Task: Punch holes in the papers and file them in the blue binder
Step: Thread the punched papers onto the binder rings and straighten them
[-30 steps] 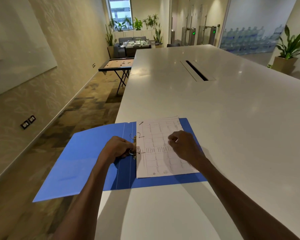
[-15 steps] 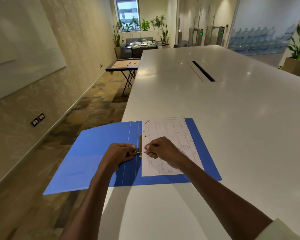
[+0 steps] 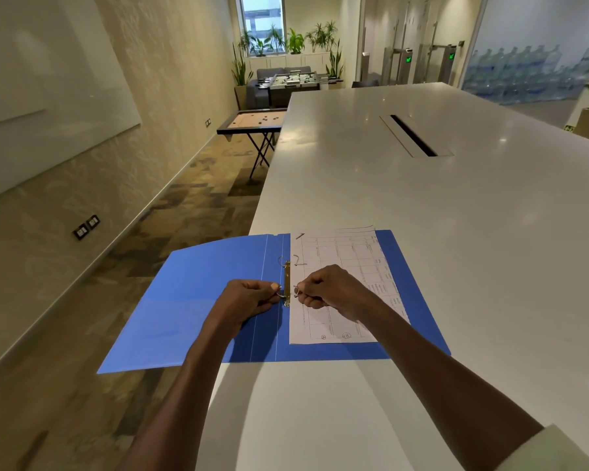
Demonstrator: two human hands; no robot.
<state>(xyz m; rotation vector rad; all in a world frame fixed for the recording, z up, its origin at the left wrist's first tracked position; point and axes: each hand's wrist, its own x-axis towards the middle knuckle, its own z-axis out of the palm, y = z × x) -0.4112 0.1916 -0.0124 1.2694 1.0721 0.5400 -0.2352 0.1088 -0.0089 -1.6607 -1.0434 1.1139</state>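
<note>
The blue binder (image 3: 198,300) lies open flat at the near left corner of the white table (image 3: 422,232), its left cover hanging past the table edge. White printed papers (image 3: 347,263) rest on its right half, beside the metal ring mechanism (image 3: 287,280). The far ring stands open. My left hand (image 3: 249,302) pinches the left half of the near ring. My right hand (image 3: 330,288) pinches the right half of that ring, lying on the papers. No hole punch is in view.
A cable slot (image 3: 413,136) is set into the table's middle. Off the left edge is carpeted floor, with a small game table (image 3: 252,122) on folding legs and a foosball table (image 3: 288,79) further back. Potted plants line the far window.
My right hand moved left from the middle of the papers to the near ring. My left hand stayed at the ring. The view has shifted slightly.
</note>
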